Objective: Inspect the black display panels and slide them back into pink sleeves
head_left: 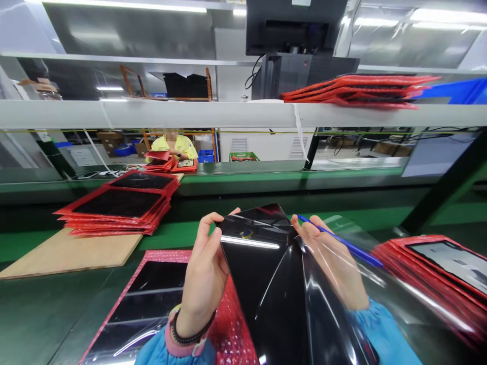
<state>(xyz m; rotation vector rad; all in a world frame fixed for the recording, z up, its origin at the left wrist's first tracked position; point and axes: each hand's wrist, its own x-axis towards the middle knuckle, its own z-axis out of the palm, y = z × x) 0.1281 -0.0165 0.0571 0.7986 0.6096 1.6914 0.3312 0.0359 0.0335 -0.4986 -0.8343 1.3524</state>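
A glossy black flat screen panel [262, 289] is tilted up in front of me, reflecting the ceiling lights. My left hand [205, 274] is closed on its upper left edge, thumb against the front. My right hand [337, 266] is closed at the upper right corner on a clear plastic film [407, 299], which curls off the panel's right side and passes over the hand. A blue pen [355, 249] is also held in that hand. Below lies pink bubble wrap [236, 324], with another black panel [152, 299] under film at its left.
Red-sleeved panels are stacked on a wooden board [76, 256] at left; another red stack [429, 258] stands at right. Overhead, a shelf [152, 115] carries more red sleeves [353, 90] and a monitor [297, 25]. A person in yellow [182, 146] works across the bench.
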